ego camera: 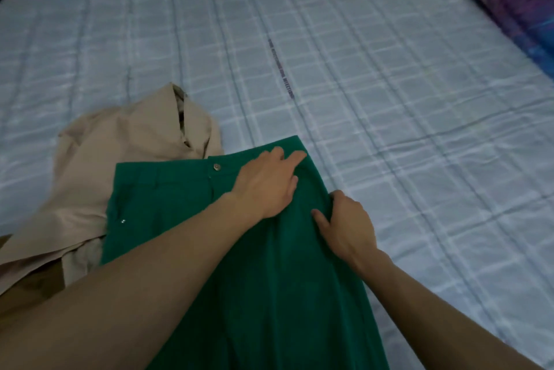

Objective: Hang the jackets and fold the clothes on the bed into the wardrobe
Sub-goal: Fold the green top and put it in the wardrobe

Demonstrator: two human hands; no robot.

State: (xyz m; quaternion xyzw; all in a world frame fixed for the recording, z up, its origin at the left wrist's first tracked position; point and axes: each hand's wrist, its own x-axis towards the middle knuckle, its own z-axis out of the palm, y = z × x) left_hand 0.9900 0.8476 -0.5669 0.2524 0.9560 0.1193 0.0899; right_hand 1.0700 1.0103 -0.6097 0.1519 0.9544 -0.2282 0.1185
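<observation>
The left hand (266, 183), right hand (344, 225) and both forearms (168, 273) are bare.

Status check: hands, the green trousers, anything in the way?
Left hand flat on green trousers. Right hand grips their right edge. Beige jacket lies against their left side.

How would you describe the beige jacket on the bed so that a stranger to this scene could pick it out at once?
Start at the wide bed with the pale blue checked sheet, then find the green trousers spread at its near edge. The beige jacket lies against their left side; it alone is tan, collared and rumpled, not spread flat.
</observation>
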